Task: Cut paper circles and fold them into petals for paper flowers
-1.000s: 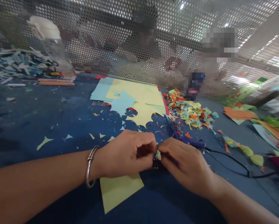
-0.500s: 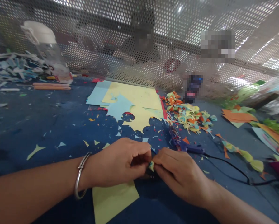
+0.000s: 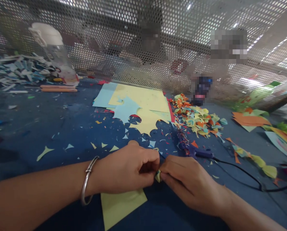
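Work in progress on the bench (image 3: 71,131). Our left hand (image 3: 131,168) and right hand (image 3: 190,184) meet low in the middle of the view, fingers bent inward. Each pinches, thumb against finger, at a small paper piece (image 3: 158,177), yellow with a touch of blue-green. The piece sits between the two sets of fingertips, above the bench and just right of a loose sheet (image 3: 123,210) that lies partly under the left hand. Our fingers cover most of it, so we cannot tell its full shape or how it is fastened.

Done, as we judge it: the cutting is well advanced. The blue sheet (image 3: 126,108) and the yellow sheet (image 3: 143,118) beyond our hands both show round bites along their near edges, and pointed scraps (image 3: 45,153) litter the bench. A pile (image 3: 197,120) of small creased pieces in orange, yellow, green and blue stands beyond the right hand; we take these as shaped. Nearer the right edge, more pieces lie in a row (image 3: 260,161); we cannot tell whether they are joined.

Left: the piece in our fingers looks unfinished, and much uncut paper remains in the sheets. A purple tool (image 3: 204,153) with a black cord (image 3: 241,170) lies on the bench beyond the right hand, untouched.
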A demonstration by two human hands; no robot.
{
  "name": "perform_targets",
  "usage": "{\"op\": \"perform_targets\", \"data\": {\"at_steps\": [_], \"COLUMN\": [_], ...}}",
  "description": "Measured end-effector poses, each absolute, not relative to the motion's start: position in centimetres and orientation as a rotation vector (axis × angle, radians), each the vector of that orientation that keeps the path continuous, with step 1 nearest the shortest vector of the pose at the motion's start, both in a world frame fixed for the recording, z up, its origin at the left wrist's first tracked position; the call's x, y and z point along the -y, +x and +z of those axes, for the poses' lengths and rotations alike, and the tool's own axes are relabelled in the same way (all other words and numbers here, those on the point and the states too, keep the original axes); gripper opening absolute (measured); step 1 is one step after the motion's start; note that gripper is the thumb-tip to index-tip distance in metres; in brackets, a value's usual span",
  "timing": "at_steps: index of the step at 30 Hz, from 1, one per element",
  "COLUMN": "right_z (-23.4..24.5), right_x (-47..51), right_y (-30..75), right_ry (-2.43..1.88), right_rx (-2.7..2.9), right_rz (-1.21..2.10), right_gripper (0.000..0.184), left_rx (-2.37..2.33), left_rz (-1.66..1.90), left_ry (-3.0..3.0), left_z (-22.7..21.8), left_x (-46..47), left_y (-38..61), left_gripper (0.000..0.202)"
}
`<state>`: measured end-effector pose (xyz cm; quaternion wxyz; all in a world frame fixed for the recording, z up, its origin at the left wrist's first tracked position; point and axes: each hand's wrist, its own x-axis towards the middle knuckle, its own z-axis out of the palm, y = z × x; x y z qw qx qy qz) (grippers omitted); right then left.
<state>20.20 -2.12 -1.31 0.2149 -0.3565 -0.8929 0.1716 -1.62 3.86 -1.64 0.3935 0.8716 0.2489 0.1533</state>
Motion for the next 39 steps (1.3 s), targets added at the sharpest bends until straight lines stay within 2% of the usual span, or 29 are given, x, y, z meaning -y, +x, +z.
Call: {"op": "perform_targets", "data": {"at_steps": [5,9,13,16,26,32,39], "right_z": [-0.6,0.4,0.5,0.0,-0.8,-0.3,0.5], "right_x": [1.6,0.8,-0.1,-0.3,-0.1,-0.7,-1.0], "right_y": [21.2,24.7,28.4,29.7,30.6,30.3,29.9], "right_ry": [-1.037,-1.317,-1.697,-1.827,-1.905,-1.861,-1.814], "right_rx": [2.467,2.424,2.484,2.495,2.49,2.54,2.412], "right_rz": [0.481,0.261,0.034,0.03,-0.048,-0.035,0.157], "right_gripper": [0.02,0.017,0.027,0.035,0.042,0.03,0.029], "left_rx": [-0.649,-0.776,-0.843,-0.84,-0.836,-0.832,-0.889], "left_rz": [0.451,0.516,0.688,0.771,0.767,0.72,0.709], "left_ry": [2.305,2.1,1.844,1.669,1.488,1.537,1.511], "left_z": [-1.7,-1.3,-1.3,-1.8,-2.6,-2.2,-1.9], "left_x": [-4.1,-4.8,-5.7,-6.3,-6.9,-6.9,-7.0], "left_y": [-1.6,-1.8,-2.0,-2.0,-1.8,-1.7,-1.8], "left_gripper": [0.011,0.007,0.003,0.012,0.02,0.019,0.019]}}
